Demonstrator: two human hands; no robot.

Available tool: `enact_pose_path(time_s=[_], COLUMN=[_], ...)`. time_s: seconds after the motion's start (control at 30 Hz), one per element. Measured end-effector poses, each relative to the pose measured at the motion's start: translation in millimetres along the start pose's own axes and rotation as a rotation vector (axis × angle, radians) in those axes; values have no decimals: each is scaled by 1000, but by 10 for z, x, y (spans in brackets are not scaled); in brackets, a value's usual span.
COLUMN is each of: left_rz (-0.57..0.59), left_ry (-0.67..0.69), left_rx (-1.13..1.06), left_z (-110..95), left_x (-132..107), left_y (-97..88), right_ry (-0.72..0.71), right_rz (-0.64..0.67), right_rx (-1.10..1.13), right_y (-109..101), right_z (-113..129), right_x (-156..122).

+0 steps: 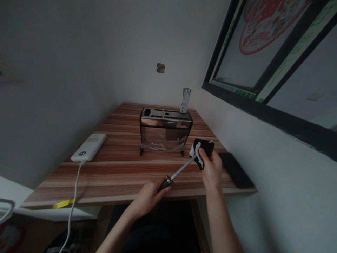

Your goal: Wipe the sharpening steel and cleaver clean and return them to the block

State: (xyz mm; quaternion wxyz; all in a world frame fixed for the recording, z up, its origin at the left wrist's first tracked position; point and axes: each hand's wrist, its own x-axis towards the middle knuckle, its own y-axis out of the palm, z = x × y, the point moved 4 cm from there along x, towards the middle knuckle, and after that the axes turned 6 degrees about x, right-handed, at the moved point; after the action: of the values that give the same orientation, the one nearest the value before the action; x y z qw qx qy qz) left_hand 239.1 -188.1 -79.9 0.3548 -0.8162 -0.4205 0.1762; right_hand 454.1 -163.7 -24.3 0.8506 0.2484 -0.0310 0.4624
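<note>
My left hand (149, 195) is closed around the black handle of a sharpening steel (182, 168). Its grey rod slants up and to the right over the front of the table. In my right hand (212, 167) is a bunched black and white cloth (206, 147), wrapped about the far end of the rod, so the tip is hidden. Behind both hands stands a knife block (165, 135) with slots in its top and clear plastic film around its body. One plastic-wrapped handle (185, 100) sticks up from its right end.
On the wood-grain table (118, 175), a white power bank (88, 147) with a white cable (76, 186) lies at the left. A black phone-like slab (235, 170) lies at the right by the wall. Yellow tape (63, 203) is on the front edge. A dark-framed window (263, 95) is at the right.
</note>
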Motion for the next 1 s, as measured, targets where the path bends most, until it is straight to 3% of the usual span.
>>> enact_pose_path(time_s=[0.27, 0.4, 0.8, 1.0], left_rz=[-51, -60, -34, -4], left_ry=[-15, -23, 15, 10], left_rx=[-123, -164, -132, -48], left_z=[-14, -31, 17, -2], left_x=[14, 5, 10, 19], left_y=[-30, -46, 6, 6], right_ry=[229, 253, 282, 244], right_rz=[282, 297, 249, 206], right_rx=[-127, -117, -90, -58], right_y=[293, 354, 268, 124], right_z=[-371, -405, -417, -377], right_x=[-660, -816, -835, -635])
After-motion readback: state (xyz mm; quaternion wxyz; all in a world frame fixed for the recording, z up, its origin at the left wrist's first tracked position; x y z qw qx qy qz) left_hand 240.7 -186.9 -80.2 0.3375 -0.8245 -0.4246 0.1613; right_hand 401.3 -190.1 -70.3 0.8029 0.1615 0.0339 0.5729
